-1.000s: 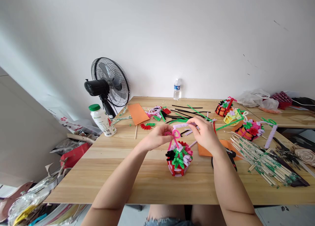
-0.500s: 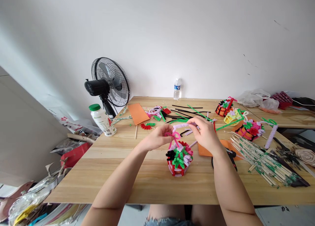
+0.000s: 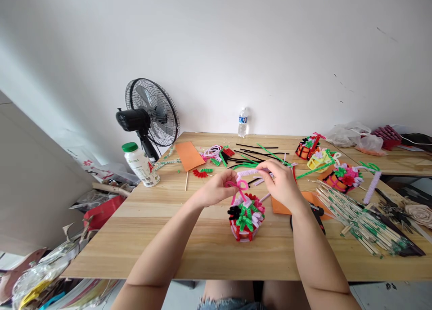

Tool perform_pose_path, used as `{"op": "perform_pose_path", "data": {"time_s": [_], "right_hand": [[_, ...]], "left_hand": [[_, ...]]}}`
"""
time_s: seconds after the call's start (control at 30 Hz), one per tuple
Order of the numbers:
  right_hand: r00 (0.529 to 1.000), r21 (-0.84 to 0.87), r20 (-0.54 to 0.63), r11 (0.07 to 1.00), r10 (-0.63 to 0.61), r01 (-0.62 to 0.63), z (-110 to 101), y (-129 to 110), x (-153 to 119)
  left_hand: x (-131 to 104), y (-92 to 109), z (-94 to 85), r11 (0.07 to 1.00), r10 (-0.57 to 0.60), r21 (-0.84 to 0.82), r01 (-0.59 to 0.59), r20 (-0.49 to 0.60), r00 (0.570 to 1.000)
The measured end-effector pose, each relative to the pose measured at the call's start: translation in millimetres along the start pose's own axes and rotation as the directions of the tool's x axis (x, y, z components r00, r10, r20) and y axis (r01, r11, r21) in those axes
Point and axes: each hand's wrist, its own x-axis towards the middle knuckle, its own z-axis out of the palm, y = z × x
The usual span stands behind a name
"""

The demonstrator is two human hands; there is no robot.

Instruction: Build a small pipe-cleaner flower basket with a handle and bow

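Observation:
A small pipe-cleaner flower basket [image 3: 245, 220] stands on the table before me, topped with green, black, lilac and red flowers. Its lilac coiled handle [image 3: 248, 172] rises above it, with a pink bow [image 3: 240, 186] at the left side. My left hand [image 3: 218, 190] is closed in a pinch at the handle's left part, right beside the bow. The handle's right end sits between the thumb and fingers of my right hand [image 3: 279, 183], which hides part of it. Both hands are above the basket.
Loose pipe cleaners [image 3: 259, 153] lie behind my hands. Finished baskets [image 3: 343, 178] and bundled sticks [image 3: 364, 222] are at right, with a glue gun [image 3: 317, 213] by my right forearm. At left stand a white bottle [image 3: 141, 165] and a fan [image 3: 151, 112]. An orange card [image 3: 189, 155] lies nearby.

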Motion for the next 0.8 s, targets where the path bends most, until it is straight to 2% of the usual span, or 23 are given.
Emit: {"op": "perform_pose_path", "data": {"time_s": [0.8], "right_hand": [[1.000, 0.003, 0.001, 1.000, -0.010, 0.010, -2.0, -1.6, -0.1]], "left_hand": [[1.0, -2.7, -1.3, 1.000, 0.000, 0.005, 0.000, 0.011, 1.000]]}}
